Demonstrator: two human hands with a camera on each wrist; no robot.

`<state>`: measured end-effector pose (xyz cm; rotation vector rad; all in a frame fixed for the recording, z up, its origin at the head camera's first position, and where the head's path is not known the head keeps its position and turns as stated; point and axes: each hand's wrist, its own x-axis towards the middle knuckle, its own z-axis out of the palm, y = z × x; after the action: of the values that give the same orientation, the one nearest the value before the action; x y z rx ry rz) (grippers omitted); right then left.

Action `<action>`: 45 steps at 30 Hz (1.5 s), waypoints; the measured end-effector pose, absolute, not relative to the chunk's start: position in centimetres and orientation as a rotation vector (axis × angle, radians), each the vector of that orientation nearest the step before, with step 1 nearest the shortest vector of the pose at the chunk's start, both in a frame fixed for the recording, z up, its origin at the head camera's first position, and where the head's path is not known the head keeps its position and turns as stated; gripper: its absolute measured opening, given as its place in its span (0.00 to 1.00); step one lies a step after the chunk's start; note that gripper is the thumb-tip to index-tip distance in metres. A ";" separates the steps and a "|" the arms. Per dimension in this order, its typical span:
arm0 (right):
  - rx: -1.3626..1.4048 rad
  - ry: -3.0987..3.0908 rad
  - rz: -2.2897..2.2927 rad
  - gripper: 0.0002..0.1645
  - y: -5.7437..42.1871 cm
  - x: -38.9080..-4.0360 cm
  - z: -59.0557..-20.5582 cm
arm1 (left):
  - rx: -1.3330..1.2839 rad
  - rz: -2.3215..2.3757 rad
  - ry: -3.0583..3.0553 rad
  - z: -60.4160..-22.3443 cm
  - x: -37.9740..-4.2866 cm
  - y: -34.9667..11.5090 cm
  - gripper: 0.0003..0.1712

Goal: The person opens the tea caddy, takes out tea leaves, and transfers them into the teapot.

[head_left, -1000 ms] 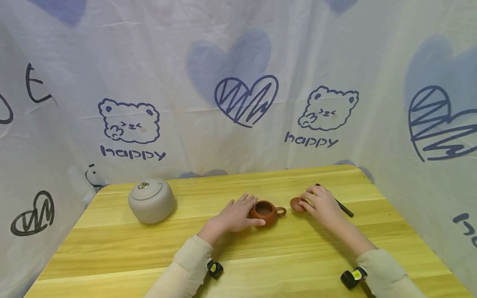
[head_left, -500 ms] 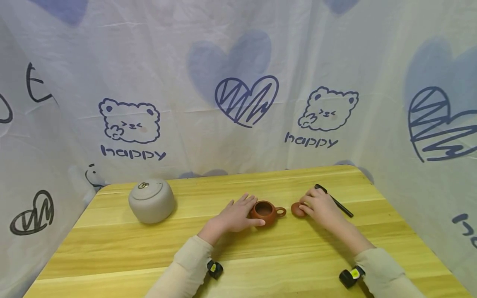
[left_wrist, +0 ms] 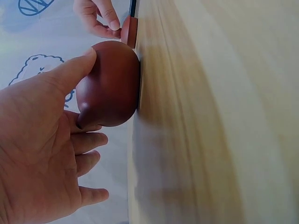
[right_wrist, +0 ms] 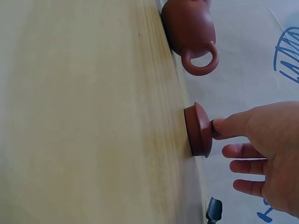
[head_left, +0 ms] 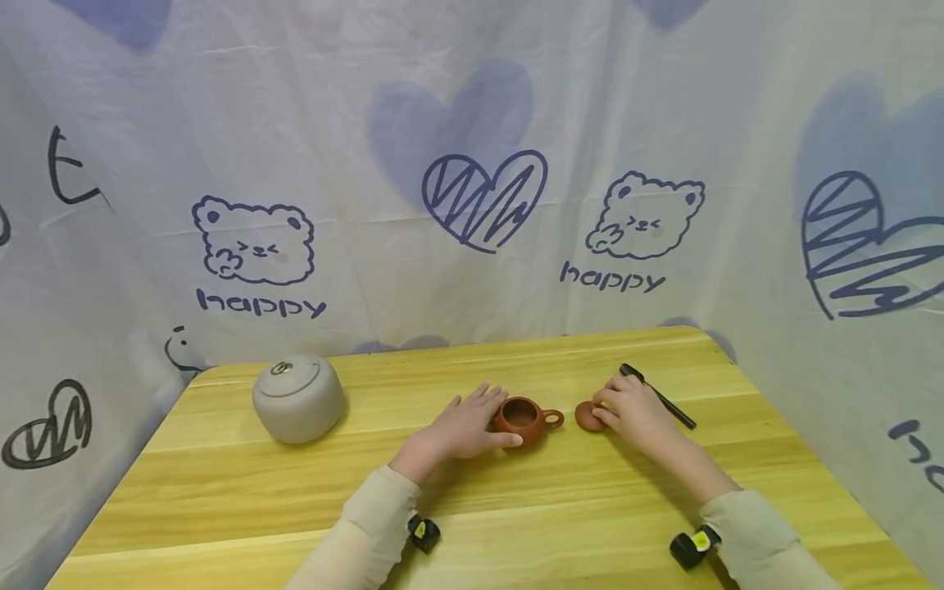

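A small reddish-brown clay teapot stands upright on the table, its top uncovered and its loop handle pointing right. My left hand holds it from the spout side, thumb at the near rim and index finger at the spout; the other fingers stretch free in the left wrist view. To the right of the handle, the matching teapot lid sits flat on the wood, as the right wrist view also shows. My right hand pinches the lid's knob between thumb and forefinger, which partly hide it.
A rounded grey lidded jar stands at the table's left. Behind my right hand lies a thin black tool with a scoop-like end. White printed cloth hangs behind the wooden table.
The lid has come down slightly toward me and now lies flat on the wood, with my right hand following it. My left hand and the teapot stay in place.
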<state>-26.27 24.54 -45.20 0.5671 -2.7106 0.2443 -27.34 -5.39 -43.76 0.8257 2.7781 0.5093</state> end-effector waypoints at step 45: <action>0.707 -2.615 0.253 0.15 21.7 -24.4 -37.8 | 0.655 0.487 3.070 -36.4 -21.6 -15.4 0.49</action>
<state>-24.39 21.73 -37.78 0.7067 -2.6152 0.2534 -21.64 -15.38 -36.41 0.6546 3.0697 0.4866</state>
